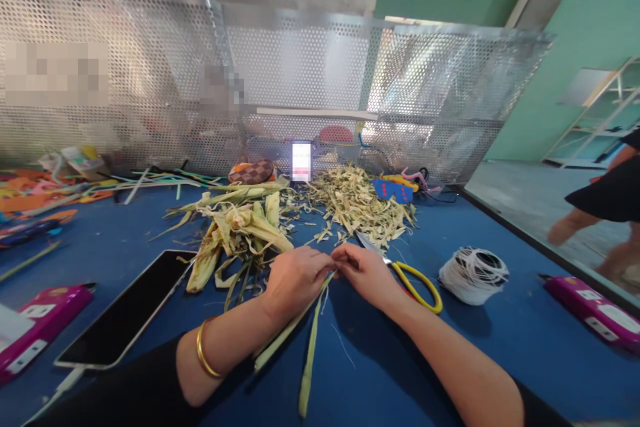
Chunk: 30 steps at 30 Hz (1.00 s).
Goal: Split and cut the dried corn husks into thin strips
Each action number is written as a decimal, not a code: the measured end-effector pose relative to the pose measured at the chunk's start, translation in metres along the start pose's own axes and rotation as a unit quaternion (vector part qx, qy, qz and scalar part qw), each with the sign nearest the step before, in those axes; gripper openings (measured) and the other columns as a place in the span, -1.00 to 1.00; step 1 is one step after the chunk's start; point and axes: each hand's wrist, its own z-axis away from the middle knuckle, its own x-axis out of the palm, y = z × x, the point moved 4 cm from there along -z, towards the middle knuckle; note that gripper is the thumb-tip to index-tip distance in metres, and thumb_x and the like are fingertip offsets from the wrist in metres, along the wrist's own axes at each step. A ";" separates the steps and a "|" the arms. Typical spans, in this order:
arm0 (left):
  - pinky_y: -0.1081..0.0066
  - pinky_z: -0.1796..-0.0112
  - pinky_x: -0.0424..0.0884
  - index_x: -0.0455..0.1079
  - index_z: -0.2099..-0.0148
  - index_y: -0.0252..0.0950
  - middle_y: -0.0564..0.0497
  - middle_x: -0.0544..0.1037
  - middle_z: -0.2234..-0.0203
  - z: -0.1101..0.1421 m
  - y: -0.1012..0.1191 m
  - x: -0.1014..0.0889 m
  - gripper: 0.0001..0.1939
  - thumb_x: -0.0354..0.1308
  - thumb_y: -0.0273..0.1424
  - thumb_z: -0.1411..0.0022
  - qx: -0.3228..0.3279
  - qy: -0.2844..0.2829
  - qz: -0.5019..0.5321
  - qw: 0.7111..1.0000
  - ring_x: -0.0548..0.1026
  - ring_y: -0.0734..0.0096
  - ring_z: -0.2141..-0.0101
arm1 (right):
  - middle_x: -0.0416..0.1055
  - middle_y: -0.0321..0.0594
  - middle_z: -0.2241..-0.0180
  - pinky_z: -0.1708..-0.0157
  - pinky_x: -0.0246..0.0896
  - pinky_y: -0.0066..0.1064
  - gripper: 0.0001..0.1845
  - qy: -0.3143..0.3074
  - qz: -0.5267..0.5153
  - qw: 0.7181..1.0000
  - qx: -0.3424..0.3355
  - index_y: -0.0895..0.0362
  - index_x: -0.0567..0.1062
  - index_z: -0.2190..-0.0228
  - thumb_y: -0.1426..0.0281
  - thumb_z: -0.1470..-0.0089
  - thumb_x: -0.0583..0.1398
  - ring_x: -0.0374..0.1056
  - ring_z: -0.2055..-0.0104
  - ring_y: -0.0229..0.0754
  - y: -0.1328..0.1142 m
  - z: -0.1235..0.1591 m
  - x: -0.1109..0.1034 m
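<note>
Blue tabletop (400, 380) beneath them, your left hand (299, 278) and right hand (364, 273) pinch flat, pale-green husk strips (310, 353) near their tops.

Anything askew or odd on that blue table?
Mostly clutter; nothing looks clearly broken. The white string looks odd: wound loosely and unevenly, with slack loops. A stray thread lies on the blue table, and the scissors are partly hidden by the right hand, blades near the shredded husks.

Two hands (297, 278) (369, 275), two magenta devices (56, 310) (593, 310), one string spool (470, 280), one scissors (437, 293).
</note>
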 end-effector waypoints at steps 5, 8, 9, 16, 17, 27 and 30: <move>0.51 0.40 0.24 0.46 0.35 -0.22 0.07 0.55 0.42 0.002 0.005 -0.005 -0.79 0.01 -0.42 -0.24 0.045 0.079 -0.037 0.995 0.46 0.46 0.40 | 0.48 -0.29 0.44 0.31 0.24 -0.40 -0.77 -0.003 -0.015 1.000 -0.006 0.08 0.54 0.39 0.53 0.06 0.11 0.37 0.38 -0.21 0.003 -0.002 0.000; 0.50 0.41 0.24 0.44 0.37 -0.23 0.07 0.53 0.39 0.001 0.007 -0.006 -0.78 -0.01 -0.41 -0.25 0.065 0.103 -0.063 0.991 0.44 0.48 0.40 | 0.45 -0.28 0.43 0.27 0.20 -0.37 -0.83 0.008 -0.030 0.999 -0.008 0.09 0.55 0.46 0.51 0.11 0.15 0.34 0.33 -0.19 0.005 -0.002 0.001; 0.49 0.41 0.25 0.43 0.38 -0.23 0.07 0.53 0.40 0.001 0.008 -0.006 -0.77 -0.02 -0.41 -0.26 0.071 0.109 -0.070 0.989 0.44 0.48 0.40 | 0.43 -0.28 0.44 0.28 0.19 -0.37 -0.86 0.009 -0.044 0.999 -0.002 0.09 0.55 0.47 0.48 0.11 0.17 0.33 0.34 -0.19 0.007 -0.003 0.002; 0.48 0.36 0.27 0.42 0.39 -0.26 0.04 0.52 0.42 0.001 0.008 -0.006 -0.77 -0.02 -0.41 -0.26 0.084 0.112 -0.068 0.988 0.43 0.47 0.39 | 0.30 -0.38 0.57 0.40 0.13 -0.42 -0.93 0.029 -0.086 0.995 0.049 0.12 0.46 0.57 0.38 0.12 0.22 0.21 0.46 -0.27 0.012 -0.003 0.002; 0.47 0.36 0.27 0.43 0.39 -0.26 0.04 0.52 0.42 0.002 0.008 -0.006 -0.77 -0.02 -0.41 -0.26 0.080 0.111 -0.065 0.988 0.43 0.46 0.40 | 0.30 -0.37 0.57 0.39 0.13 -0.42 -0.92 0.034 -0.081 0.995 0.046 0.12 0.45 0.57 0.38 0.12 0.21 0.22 0.46 -0.27 0.012 -0.003 0.002; 0.50 0.41 0.22 0.37 0.48 -0.28 0.07 0.48 0.49 0.000 -0.009 0.001 -0.85 0.10 -0.42 -0.14 -0.132 0.024 0.093 0.987 0.41 0.49 0.45 | 0.33 -0.24 0.31 0.49 0.25 -0.38 -0.92 0.100 -0.123 0.986 0.061 0.12 0.38 0.59 0.38 0.15 0.17 0.26 0.55 -0.32 0.012 -0.003 -0.013; 0.48 0.42 0.21 0.35 0.51 -0.28 0.08 0.46 0.53 -0.001 -0.016 0.005 -0.84 0.12 -0.42 -0.11 -0.190 0.002 0.122 0.974 0.39 0.47 0.46 | 0.29 -0.21 0.29 0.52 0.24 -0.38 -0.88 0.135 -0.086 0.986 0.051 0.13 0.39 0.61 0.35 0.15 0.17 0.22 0.54 -0.32 0.010 -0.003 -0.021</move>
